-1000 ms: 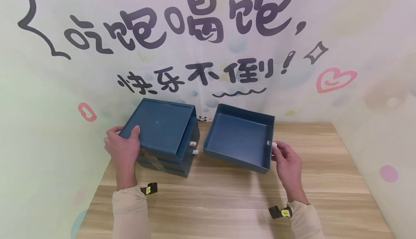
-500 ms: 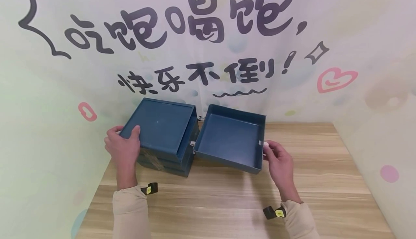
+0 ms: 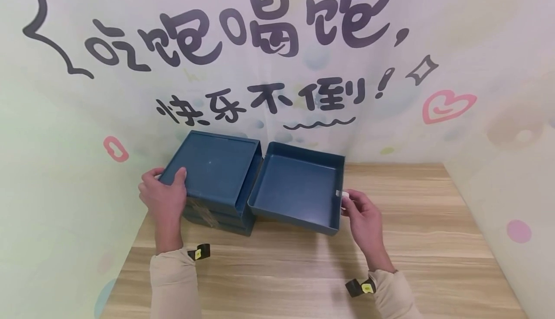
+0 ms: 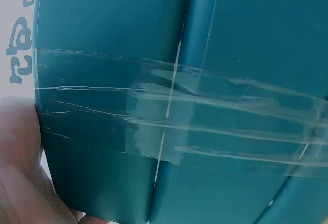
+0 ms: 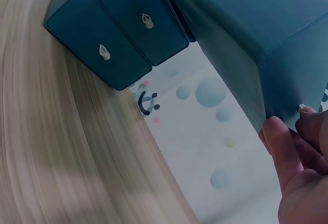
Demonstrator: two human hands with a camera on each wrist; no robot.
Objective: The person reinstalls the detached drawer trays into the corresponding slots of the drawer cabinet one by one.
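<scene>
A dark blue drawer cabinet (image 3: pixel 212 169) stands on the left part of the table. My left hand (image 3: pixel 164 196) grips its left end, thumb on the top and fingers over the far side. Out to the right, my right hand (image 3: pixel 364 220) pinches the white knob (image 3: pixel 345 194) of a shallow blue drawer (image 3: pixel 299 186). This drawer holds nothing and hangs tilted above the table, its inner end right at the cabinet's open top slot. In the right wrist view, two lower drawer fronts show white knobs (image 5: pixel 104 52) beneath it. Clear tape (image 4: pixel 128 106) runs across the cabinet's side.
The wood-grain table (image 3: pixel 433 242) extends to the right and front. Behind it, a pale printed wall cloth (image 3: pixel 433 34) with large dark writing rises close to the cabinet. Each wrist wears a small black camera (image 3: pixel 354 287).
My right hand has brought the drawer leftward, from a gap beside the cabinet up to the slot, covering the lower knobs in the head view. The left hand and cabinet have stayed put.
</scene>
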